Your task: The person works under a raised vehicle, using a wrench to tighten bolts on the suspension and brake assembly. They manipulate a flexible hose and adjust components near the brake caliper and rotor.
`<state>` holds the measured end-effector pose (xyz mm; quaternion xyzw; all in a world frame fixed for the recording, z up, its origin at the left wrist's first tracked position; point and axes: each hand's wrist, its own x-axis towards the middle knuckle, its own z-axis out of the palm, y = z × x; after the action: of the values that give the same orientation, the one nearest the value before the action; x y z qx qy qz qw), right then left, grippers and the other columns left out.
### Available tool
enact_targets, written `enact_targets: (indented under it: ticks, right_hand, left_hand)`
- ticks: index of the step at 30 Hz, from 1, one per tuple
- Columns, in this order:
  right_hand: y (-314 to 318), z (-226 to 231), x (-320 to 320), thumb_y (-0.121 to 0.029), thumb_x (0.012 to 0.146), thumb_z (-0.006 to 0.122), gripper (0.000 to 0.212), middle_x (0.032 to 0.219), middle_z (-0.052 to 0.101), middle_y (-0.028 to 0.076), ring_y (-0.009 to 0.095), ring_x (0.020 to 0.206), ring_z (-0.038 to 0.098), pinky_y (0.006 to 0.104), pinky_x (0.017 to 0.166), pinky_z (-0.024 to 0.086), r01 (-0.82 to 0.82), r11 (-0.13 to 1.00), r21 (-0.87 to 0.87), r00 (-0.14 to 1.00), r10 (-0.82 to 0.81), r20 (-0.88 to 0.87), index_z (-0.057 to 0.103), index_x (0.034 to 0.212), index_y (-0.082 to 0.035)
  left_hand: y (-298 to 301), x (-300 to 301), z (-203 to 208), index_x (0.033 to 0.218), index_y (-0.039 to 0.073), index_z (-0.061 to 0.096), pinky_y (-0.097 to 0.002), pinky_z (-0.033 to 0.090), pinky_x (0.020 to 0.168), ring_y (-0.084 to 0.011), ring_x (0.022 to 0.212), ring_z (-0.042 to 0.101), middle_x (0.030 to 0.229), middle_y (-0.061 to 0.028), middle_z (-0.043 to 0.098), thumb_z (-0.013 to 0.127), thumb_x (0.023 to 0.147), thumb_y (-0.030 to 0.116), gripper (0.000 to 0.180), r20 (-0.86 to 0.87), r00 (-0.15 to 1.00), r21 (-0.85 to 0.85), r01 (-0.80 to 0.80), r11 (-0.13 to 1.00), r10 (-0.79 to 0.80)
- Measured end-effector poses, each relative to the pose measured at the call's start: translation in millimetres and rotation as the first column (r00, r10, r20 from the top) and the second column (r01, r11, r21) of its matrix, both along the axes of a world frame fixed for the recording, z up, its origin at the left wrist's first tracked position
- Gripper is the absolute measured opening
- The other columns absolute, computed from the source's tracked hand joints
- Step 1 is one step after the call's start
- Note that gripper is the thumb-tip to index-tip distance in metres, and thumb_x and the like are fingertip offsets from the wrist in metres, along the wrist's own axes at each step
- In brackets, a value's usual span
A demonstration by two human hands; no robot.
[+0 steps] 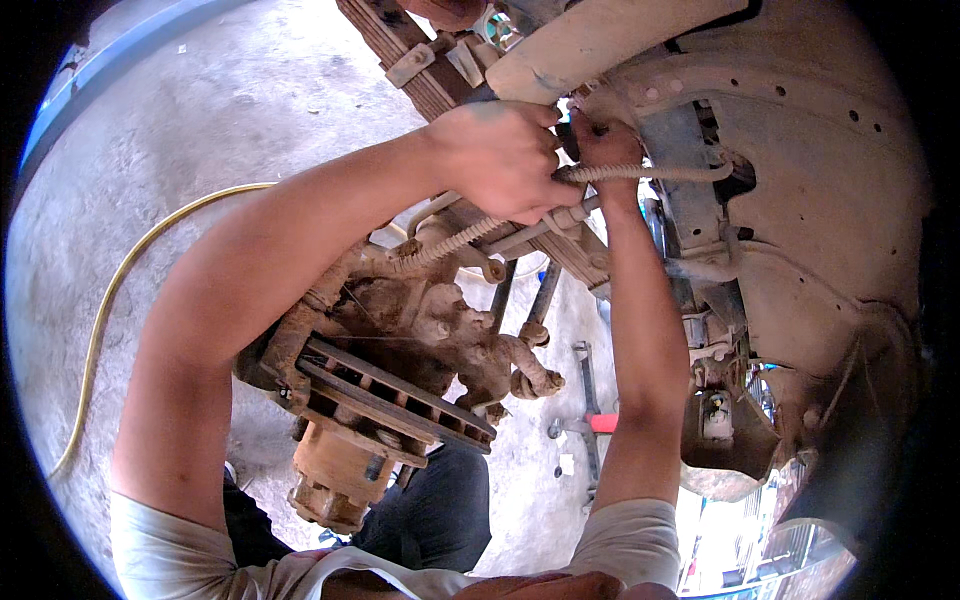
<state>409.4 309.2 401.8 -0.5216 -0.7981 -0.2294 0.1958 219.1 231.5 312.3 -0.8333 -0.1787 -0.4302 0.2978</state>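
Note:
My left hand [503,160] is closed in a fist over a ribbed, spring-wrapped hose [655,174], which comes out on both sides of it. Close beside it, my right hand [610,147] is raised with its fingers curled by a small dark piece [568,140]. What those fingers grip is hidden. Just above both hands runs a thick tan cylinder [580,50], and a leaf spring [390,55] lies behind them. Below my left forearm sit a rusty brake disc [390,395] and a brown wheel hub [340,470].
At the right is a dusty wheel-well panel [820,200] with a thin line along it. A yellow hose [130,265] curves over the concrete floor [250,90] at the left. A metal cross wrench [588,400] with a red part lies on the floor below.

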Motion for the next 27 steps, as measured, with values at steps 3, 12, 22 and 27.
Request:
enact_targets:
  ticks: [3,12,22,27]
  right_hand:
    - [-14,0,-8,-0.054,0.080,0.067,0.056,0.079,0.067,0.024,0.042,0.078,0.067,0.0460,0.072,0.052,-0.115,0.992,0.041,0.993,0.115,0.013,0.068,0.082,0.003]
    - [-25,2,-15,-0.053,0.081,0.068,0.055,0.086,0.069,0.023,0.041,0.087,0.067,0.0473,0.078,0.052,-0.001,1.000,0.008,1.000,0.001,0.007,0.067,0.091,0.002]
    - [-21,0,-12,-0.055,0.082,0.066,0.054,0.090,0.069,0.022,0.041,0.087,0.067,0.0478,0.076,0.052,0.032,0.999,-0.027,0.999,-0.031,0.042,0.067,0.092,-0.002]
    - [0,-1,7,-0.051,0.081,0.070,0.050,0.083,0.069,0.020,0.041,0.080,0.067,0.0461,0.074,0.052,-0.015,1.000,0.025,0.999,0.016,-0.036,0.065,0.092,-0.002]
  left_hand:
    - [1,0,1,0.091,0.016,0.055,-0.0380,0.047,0.077,-0.0259,0.063,0.064,0.057,-0.0053,0.059,0.058,0.085,0.040,0.024,0.019,1.000,0.061,0.017,0.998,-0.018]
    - [1,0,1,0.089,0.017,0.056,-0.0373,0.048,0.077,-0.0259,0.063,0.064,0.055,-0.0040,0.058,0.057,0.084,0.041,0.024,0.014,1.000,0.054,-0.002,0.999,0.001]
    - [0,0,1,0.090,0.017,0.058,-0.0361,0.047,0.074,-0.0236,0.063,0.065,0.055,-0.0026,0.058,0.057,0.083,0.040,0.024,0.033,0.999,0.068,0.007,0.998,-0.009]
    - [2,2,1,0.091,0.017,0.058,-0.0359,0.046,0.074,-0.0233,0.062,0.064,0.055,-0.0020,0.058,0.056,0.084,0.039,0.023,0.044,0.998,0.073,0.041,0.996,-0.044]
